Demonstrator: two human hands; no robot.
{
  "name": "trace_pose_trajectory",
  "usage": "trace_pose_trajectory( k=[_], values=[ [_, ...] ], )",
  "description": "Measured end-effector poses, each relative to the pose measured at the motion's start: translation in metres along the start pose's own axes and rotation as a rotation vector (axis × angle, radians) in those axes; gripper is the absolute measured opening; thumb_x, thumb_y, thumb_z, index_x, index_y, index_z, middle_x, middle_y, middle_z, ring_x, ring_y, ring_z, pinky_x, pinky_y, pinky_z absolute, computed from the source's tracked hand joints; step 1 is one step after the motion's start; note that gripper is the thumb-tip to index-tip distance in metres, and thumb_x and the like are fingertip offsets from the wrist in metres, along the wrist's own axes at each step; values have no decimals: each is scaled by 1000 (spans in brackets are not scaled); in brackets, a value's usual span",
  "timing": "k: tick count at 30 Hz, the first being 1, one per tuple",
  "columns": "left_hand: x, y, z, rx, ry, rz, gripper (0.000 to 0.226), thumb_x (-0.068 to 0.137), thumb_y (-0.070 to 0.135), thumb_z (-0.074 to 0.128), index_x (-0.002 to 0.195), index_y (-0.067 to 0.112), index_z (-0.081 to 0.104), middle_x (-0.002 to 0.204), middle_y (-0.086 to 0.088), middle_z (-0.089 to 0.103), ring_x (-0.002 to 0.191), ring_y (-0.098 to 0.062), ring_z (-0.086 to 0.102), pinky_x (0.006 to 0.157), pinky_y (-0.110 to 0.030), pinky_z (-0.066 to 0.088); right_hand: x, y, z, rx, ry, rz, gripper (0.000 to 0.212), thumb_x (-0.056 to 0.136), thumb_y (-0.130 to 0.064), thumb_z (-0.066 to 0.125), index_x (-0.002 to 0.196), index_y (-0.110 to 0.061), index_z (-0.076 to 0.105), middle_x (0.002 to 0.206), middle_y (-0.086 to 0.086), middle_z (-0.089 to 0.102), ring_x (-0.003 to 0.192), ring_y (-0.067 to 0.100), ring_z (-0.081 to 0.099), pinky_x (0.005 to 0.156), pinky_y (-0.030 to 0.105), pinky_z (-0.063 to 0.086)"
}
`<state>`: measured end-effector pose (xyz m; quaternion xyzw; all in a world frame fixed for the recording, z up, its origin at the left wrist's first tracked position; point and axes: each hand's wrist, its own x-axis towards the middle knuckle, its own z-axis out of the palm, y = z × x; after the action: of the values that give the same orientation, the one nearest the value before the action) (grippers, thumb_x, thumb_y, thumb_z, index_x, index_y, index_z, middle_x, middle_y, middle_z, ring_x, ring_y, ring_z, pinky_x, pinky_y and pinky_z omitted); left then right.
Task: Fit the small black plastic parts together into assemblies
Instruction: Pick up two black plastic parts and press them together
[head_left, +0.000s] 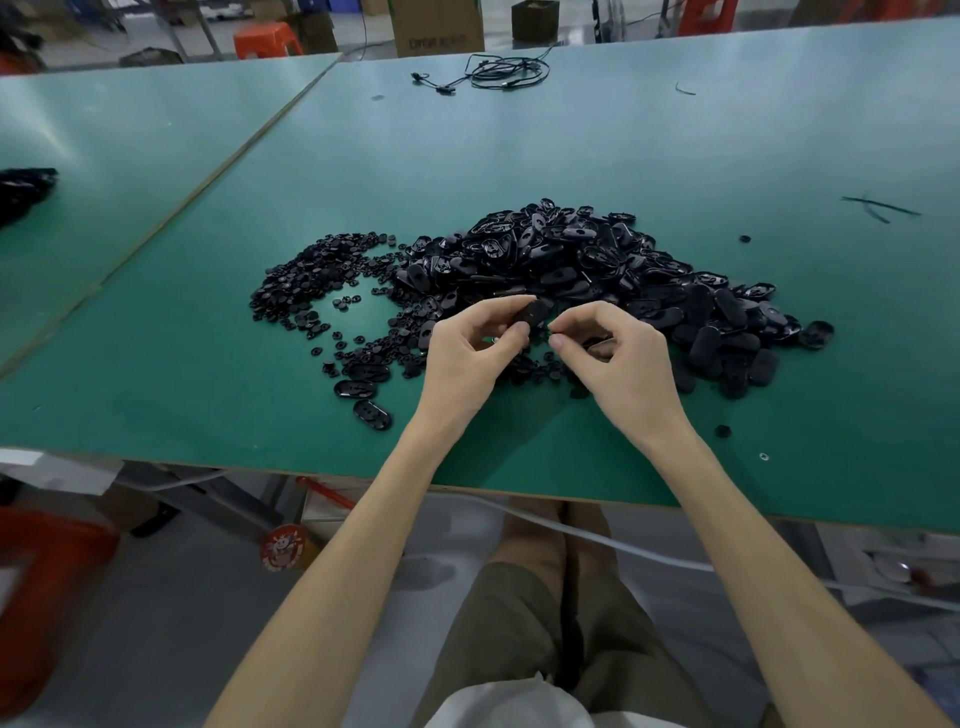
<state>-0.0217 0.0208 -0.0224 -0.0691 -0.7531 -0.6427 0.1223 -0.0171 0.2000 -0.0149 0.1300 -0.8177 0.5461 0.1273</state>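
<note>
My left hand (475, 348) pinches a black oval shell (534, 313) between thumb and fingers, just above the green table (519, 145). My right hand (613, 353) is close beside it, its thumb and forefinger pinched together near the shell; whatever they hold is too small to make out. Behind the hands lies a big heap of black oval shells (597, 265). To the left spreads a flatter pile of small round black parts (317, 275). A few oval pieces (363, 387) lie apart near my left wrist.
A tangled black cable (498, 73) lies at the far edge. Black strips (878, 207) and stray small parts (723, 430) sit on the right. Another dark pile (23, 189) is on the neighbouring table at left. The table's front edge runs just under my forearms.
</note>
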Motion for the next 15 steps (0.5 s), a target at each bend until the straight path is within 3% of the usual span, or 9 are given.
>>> trace_pose_trajectory(
  k=[2,5,10,15],
  values=[
    [1,0,0,28,-12,-8,28,94,6,72,118,20,78,98,-12,77,78,-13,61,76,-33,53,0,0,0,15,-9,8,12,92,-7,77,99,-17,76,92,-8,75,86,9,70,79,31,58],
    [0,2,1,30,-31,-20,28,94,4,73,118,16,78,84,-2,75,73,-5,59,70,-20,50,0,0,-1,43,-3,14,17,91,-4,77,103,-16,75,93,-7,74,86,10,69,79,35,59],
    [-1,4,2,6,-61,-30,27,93,5,75,117,19,76,91,-21,76,79,-28,70,69,-22,53,1,3,-3,90,2,38,21,91,-3,77,108,-16,76,95,-10,75,85,10,70,79,46,61],
    [-3,7,2,-17,-64,-13,24,93,6,75,110,23,77,92,-14,78,85,-20,77,67,-18,53,2,6,-3,119,6,45,16,90,-7,79,104,-17,77,92,-8,76,86,14,72,79,53,60]
  ],
)
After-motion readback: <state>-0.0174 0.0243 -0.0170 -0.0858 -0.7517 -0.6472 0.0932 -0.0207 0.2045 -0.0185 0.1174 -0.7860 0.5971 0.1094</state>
